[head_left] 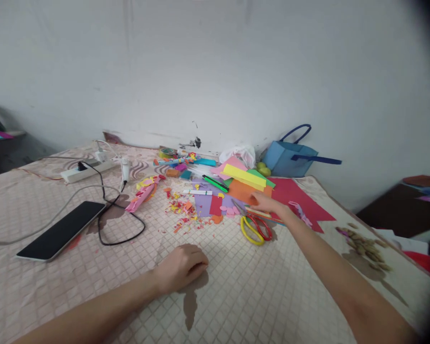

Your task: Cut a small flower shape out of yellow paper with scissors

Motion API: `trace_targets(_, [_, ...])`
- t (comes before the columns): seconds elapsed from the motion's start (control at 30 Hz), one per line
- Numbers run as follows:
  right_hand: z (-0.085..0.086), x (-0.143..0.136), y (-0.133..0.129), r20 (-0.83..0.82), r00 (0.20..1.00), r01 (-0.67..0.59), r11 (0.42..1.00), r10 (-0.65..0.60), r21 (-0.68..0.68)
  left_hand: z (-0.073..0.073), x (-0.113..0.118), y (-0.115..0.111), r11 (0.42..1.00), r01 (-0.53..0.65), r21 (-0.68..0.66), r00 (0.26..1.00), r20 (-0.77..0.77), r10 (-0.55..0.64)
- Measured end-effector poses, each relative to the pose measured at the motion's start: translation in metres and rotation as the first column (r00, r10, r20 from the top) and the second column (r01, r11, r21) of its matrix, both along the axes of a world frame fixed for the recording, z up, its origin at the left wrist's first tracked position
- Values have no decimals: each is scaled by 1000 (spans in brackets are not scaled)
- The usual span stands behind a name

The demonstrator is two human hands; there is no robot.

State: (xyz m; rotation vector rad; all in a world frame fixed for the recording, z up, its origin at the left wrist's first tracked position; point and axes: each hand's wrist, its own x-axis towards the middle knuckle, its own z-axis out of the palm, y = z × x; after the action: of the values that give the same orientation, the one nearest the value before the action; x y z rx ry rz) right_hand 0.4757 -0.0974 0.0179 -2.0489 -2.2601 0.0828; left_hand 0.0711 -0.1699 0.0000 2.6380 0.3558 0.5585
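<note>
While the left hand (pixel 182 267) lies curled on the cream quilted tablecloth (pixel 236 291), the right hand (pixel 264 202) is at the orange paper sheet (pixel 241 193); I can't tell whether either grips anything. Yellow-and-red-handled metal scissors (pixel 244 218) lie in front, a green plastic cutter (pixel 215 183) beyond. Behind stands a blue open-topped bag (pixel 288 158), contents hidden, near a crumpled white plastic bag (pixel 241 154).

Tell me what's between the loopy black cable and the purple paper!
In the head view, lots of tiny red, yellow and orange scraps lie scattered on the tablecloth between the black cable and purple paper.
</note>
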Motion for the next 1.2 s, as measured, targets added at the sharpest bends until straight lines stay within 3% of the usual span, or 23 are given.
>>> trace_targets(0.23, [0,-2,-8,83,996,-12,1000,12,0,1,-1,-1,999,-14,-32,1000,2,14])
trace_targets(0.4, [15,9,-2,154,980,114,990,-126,84,2,-1,-1,1000,9,-7,1000,-1,-9])
trace_targets(0.5, [35,21,4,166,950,220,947,-262,235,3,-1,-1,1000,11,-1,1000,-15,-11])
trace_targets(0.6, [53,33,6,138,908,322,868,-397,378,4,-1,-2,1000,9,-7,999,-32,-9])
trace_targets(0.7, [57,40,4,90,868,403,798,-489,449,4,-1,-2,1000,0,-14,999,-41,-1])
trace_targets(0.77, [51,41,0,67,860,426,786,-505,448,4,-1,-2,1000,-7,-19,999,-46,6])
trace_targets(0.9, [29,37,-14,49,910,367,856,-411,365,3,-1,-2,1000,-12,-22,999,-46,11])
trace_targets(1.07, [11,32,-39,57,988,129,971,-143,199,0,-1,-1,1000,-8,-25,999,-34,7])
trace_targets(1.2, [6,30,-56,76,996,-45,991,35,125,-1,-1,-1,999,-16,-36,999,-37,15])
